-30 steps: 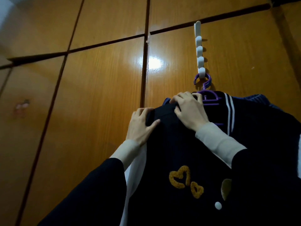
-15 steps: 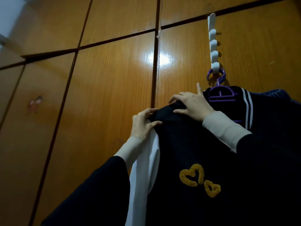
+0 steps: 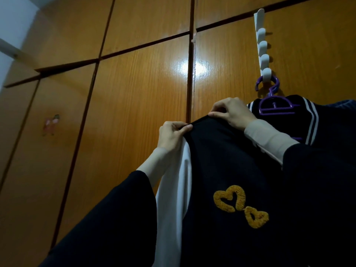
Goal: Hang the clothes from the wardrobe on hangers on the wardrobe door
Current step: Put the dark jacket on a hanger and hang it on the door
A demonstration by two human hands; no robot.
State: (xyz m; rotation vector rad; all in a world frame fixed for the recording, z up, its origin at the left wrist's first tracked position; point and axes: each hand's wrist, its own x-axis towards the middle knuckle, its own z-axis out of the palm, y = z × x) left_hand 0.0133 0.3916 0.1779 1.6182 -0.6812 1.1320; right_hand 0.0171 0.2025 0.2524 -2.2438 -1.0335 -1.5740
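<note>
A dark navy jacket [image 3: 221, 164] with two yellow hearts and a white sleeve [image 3: 173, 189] hangs on a purple hanger [image 3: 273, 106]. The hanger's hook sits on the lowest peg of a white over-door hook strip [image 3: 263, 51] on the wooden wardrobe door [image 3: 308, 54]. My left hand [image 3: 172, 134] pinches the jacket's left shoulder seam. My right hand [image 3: 233, 112] pinches the same dark edge a little higher, just left of the hanger. The rest of the hanger is hidden under the fabric.
Brown wooden wardrobe doors [image 3: 134, 103] fill the view, with dark gaps between panels. A small pink sticker [image 3: 51, 122] is on a left door. A white wall and ceiling corner [image 3: 13, 26] shows at the upper left. More striped dark cloth [image 3: 344, 105] lies at the right edge.
Both hands went from lying flat on the jacket's shoulder to pinching its top edge. The camera view shifted, so the hanger and hook strip now sit further right.
</note>
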